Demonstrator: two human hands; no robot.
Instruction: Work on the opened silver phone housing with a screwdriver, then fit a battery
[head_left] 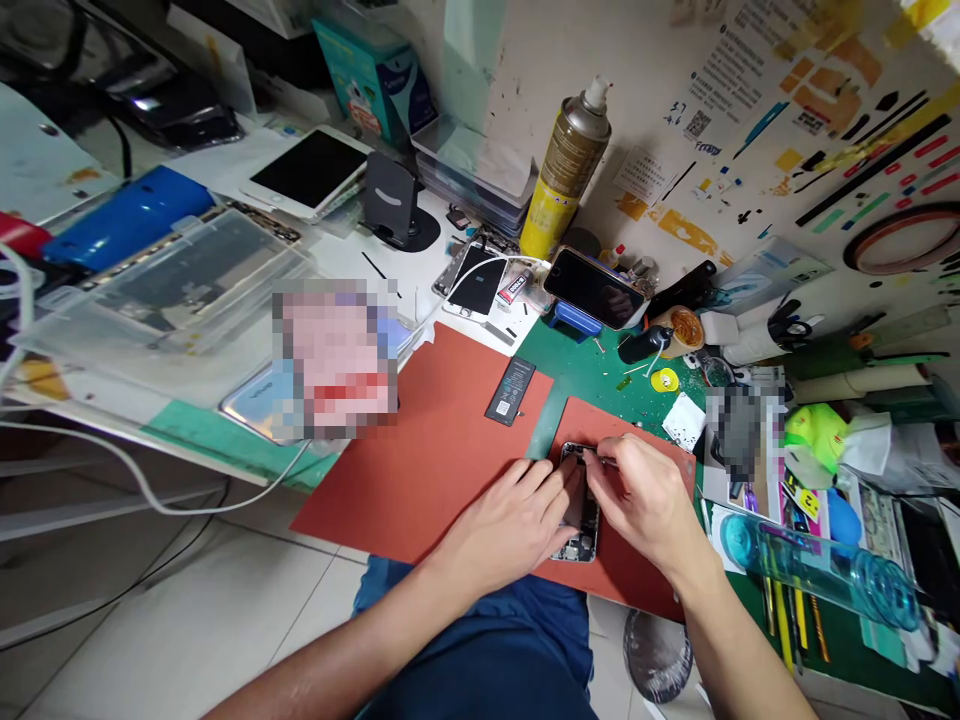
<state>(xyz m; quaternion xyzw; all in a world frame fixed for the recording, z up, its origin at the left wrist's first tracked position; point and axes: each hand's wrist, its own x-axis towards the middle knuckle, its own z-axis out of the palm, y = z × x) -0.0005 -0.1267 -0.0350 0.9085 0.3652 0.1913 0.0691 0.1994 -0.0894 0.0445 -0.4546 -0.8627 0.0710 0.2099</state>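
An opened phone with bare inner parts lies on the red mat at the bench's front edge. My left hand grips it from the left, fingers across the frame and thumb near the lower end. Over the phone's upper end, my right hand is closed in a pinch. What sits between those fingertips is too small and covered to make out. A black phone battery rests on the mat, up and left of the phone. My hands hide much of the phone's middle.
Behind the mat stand a spray can and a phone on a blue stand. To the right are a blue bottle and several pen-like tools. Plastic boxes and a white cable occupy the left.
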